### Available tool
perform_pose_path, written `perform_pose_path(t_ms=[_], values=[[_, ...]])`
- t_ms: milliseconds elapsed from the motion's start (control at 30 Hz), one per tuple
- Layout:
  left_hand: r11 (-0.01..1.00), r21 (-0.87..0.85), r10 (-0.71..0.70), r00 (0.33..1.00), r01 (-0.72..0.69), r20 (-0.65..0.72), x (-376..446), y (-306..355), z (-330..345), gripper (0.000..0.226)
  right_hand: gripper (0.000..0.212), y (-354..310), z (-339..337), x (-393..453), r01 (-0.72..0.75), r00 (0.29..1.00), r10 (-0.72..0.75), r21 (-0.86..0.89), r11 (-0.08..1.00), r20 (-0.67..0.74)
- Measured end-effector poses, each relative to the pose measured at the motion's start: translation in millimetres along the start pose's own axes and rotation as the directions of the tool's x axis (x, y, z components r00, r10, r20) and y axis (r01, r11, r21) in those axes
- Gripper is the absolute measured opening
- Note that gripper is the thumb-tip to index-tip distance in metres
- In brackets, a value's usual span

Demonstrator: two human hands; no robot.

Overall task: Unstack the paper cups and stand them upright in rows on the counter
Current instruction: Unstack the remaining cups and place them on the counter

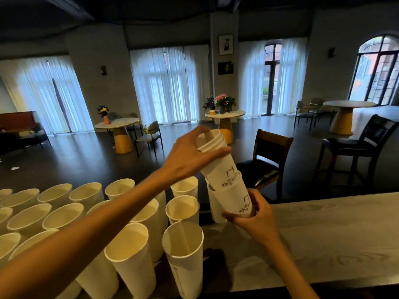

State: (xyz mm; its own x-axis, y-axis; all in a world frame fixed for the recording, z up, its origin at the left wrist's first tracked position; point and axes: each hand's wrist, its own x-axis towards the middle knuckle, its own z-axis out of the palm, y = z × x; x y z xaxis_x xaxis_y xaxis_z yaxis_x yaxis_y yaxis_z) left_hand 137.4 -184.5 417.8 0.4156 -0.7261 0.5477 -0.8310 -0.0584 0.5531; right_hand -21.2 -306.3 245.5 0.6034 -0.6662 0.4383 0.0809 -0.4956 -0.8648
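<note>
Along grey counter (323,234), upright cups (183,209)

About nineteen upright paper cups (184,209), one nested stack (218,167), two hands (190,156).

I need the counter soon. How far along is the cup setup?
Well underway. Many paper cups already stand upright in rows on the counter. The left hand grips the stack while the right hand pulls the bottom cup off. At least three nested cups remain.
</note>
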Motion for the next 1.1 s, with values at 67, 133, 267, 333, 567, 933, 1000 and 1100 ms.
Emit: perform_pose_path(t_ms=[67, 133, 267, 333, 567, 933, 1000, 1100], values=[[1.0, 0.02, 0.003, 0.999, -0.002, -0.049, 7, -1, -17, 0.073, 0.074, 11, 9, -8, -0.047, 0.999, 0.047, 0.01, 0.999, -0.009], [0.999, 0.032, 0.013, 0.993, -0.009, -0.119, 12, -2, -33, 0.077, 0.072, 22, 21, -15, -0.119, 0.993, 0.12, 0.048, 0.992, 0.0], [1.0, 0.002, -0.012, 0.985, 0.012, -0.171, 14, -1, -51, 0.086, 0.083, 39, 38, -22, -0.218, 0.975, 0.214, 0.073, 0.973, 0.053], [1.0, -0.006, 0.006, 0.984, -0.007, -0.179, 12, 0, -54, 0.087, 0.086, 40, 42, -22, -0.239, 0.97, 0.233, 0.087, 0.967, 0.07], [0.997, 0.07, 0.049, 0.994, -0.042, -0.099, 7, 7, -45, 0.081, 0.073, 31, 33, -25, -0.262, 0.964, 0.253, 0.126, 0.957, 0.079], [0.946, 0.121, 0.271, 0.939, -0.3, 0.212, -7, 51, 5, 0.069, 0.098, -41, -65, -26, -0.128, 0.983, 0.118, 0.059, 0.99, 0.142], [0.883, 0.142, 0.38, 0.86, -0.447, 0.341, -13, 62, 19, 0.071, 0.09, -56, -77, -23, -0.138, 0.981, 0.124, 0.086, 0.987, 0.151], [0.788, 0.181, 0.478, 0.769, -0.589, 0.424, -17, 69, 33, 0.071, 0.067, -70, -81, -22, -0.166, 0.976, 0.155, 0.059, 0.984, 0.152]])
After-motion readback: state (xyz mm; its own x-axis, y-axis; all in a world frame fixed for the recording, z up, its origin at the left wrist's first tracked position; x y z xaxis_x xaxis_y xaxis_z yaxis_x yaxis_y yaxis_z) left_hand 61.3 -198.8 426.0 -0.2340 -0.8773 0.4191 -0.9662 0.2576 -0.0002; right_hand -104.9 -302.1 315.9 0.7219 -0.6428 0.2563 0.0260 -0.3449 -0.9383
